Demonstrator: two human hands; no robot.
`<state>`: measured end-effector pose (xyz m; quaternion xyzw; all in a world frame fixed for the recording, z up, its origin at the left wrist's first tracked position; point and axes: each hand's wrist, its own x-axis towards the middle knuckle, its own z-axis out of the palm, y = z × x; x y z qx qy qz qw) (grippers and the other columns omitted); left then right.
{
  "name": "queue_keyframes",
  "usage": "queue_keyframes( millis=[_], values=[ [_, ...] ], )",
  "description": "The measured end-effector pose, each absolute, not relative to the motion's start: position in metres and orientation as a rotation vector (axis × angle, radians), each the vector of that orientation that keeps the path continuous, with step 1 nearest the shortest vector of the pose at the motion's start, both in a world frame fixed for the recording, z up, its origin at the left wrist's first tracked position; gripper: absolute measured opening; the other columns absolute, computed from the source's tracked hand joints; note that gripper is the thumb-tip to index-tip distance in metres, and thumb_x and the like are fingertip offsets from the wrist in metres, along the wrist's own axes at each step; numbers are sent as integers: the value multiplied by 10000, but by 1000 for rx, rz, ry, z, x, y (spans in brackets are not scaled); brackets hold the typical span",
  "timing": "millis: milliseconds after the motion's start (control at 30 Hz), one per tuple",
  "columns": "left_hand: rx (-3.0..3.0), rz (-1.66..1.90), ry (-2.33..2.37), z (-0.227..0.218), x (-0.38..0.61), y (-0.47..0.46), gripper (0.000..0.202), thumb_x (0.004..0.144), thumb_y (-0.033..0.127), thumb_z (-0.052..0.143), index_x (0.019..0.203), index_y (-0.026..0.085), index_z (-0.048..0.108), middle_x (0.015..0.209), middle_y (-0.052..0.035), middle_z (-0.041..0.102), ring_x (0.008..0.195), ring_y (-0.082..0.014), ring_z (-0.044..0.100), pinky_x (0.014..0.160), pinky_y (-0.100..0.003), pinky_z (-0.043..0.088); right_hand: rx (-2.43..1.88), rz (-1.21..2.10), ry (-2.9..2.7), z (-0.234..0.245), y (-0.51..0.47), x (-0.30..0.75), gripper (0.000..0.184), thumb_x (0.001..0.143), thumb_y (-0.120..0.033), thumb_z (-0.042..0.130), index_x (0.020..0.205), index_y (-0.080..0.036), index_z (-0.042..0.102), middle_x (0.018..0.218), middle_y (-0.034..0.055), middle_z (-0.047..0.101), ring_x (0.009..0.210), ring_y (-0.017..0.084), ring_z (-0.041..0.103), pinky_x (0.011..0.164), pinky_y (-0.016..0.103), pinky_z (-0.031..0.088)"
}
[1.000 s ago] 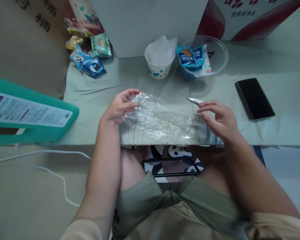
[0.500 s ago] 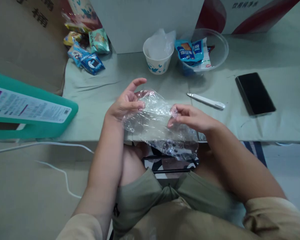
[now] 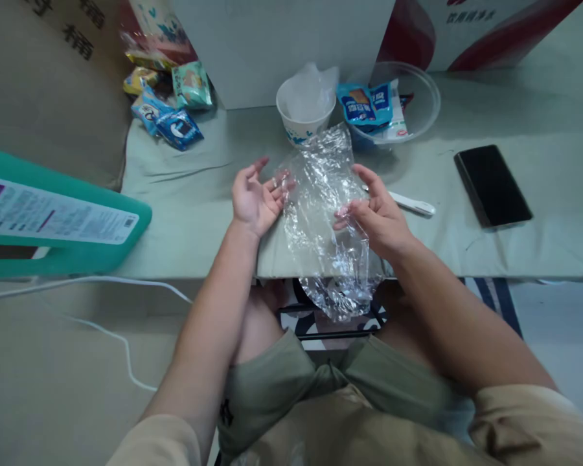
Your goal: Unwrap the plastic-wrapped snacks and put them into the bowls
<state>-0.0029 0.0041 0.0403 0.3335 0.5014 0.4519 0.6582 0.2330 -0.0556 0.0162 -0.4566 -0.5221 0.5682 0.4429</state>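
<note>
A crinkled clear plastic bag (image 3: 320, 220) hangs spread out between my hands, its lower end drooping past the table edge over my lap. My right hand (image 3: 381, 220) pinches its right side between thumb and fingers, with the index finger raised. On the other side, my left hand (image 3: 258, 197) is open, palm up and fingers spread; its fingertips are at the bag's left edge, perhaps just touching it. The bag's upper end reaches up in front of a paper cup (image 3: 298, 133) with white plastic inside. A white craft knife (image 3: 412, 204) is partly hidden behind my right hand.
A clear round tub (image 3: 432, 103) holds blue snack packets (image 3: 362, 107). At right lies a black phone (image 3: 495, 188). Several wrapped snacks (image 3: 179, 128) sit back left, near a green jug (image 3: 126, 249). Cartons (image 3: 282, 52) stand behind; a white cable (image 3: 126, 281) runs below the table edge.
My left hand has let go of the bag and opened palm up. The bag has swung more upright and unfolded, its top now near the cup. My right hand has shifted slightly right, still pinching.
</note>
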Motion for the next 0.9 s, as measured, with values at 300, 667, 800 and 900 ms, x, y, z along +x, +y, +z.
queue_keyframes(
  millis=[300, 667, 800, 900],
  values=[
    [1005, 848, 1021, 41, 25, -39, 942, 696, 291, 863, 1474, 390, 341, 918, 3, 716, 772, -199, 736, 765, -352, 588, -1261, 1046, -1525, 8, -48, 235, 740, 880, -731, 591, 1528, -435, 390, 1128, 36, 745, 1019, 238, 744, 838, 420, 609],
    [1546, 928, 1156, 26, 11, -30, 407, 720, 174, 745, 1124, 227, 721, 819, -6, 640, 764, -156, 595, 803, -324, 514, -1344, 631, -1751, 17, -66, 241, 299, 865, -248, 618, 1154, -252, 694, 864, 24, 709, 794, 197, 676, 790, 382, 567],
    [1846, 965, 1334, 26, 9, -31, 136, 792, 168, 703, 886, 231, 778, 797, -25, 557, 763, -177, 558, 820, -361, 499, -1417, 395, -1775, 17, -64, 240, 117, 882, -286, 633, 911, -272, 746, 929, 62, 657, 915, 240, 670, 839, 435, 555],
    [1868, 1081, 1430, 31, 11, -33, 72, 739, 154, 754, 762, 223, 757, 1050, -88, 585, 1054, -253, 594, 964, -413, 497, -1422, 282, -1784, 20, -65, 239, 80, 865, -311, 661, 839, -275, 727, 1207, 99, 650, 1190, 316, 626, 988, 510, 512]
  ],
)
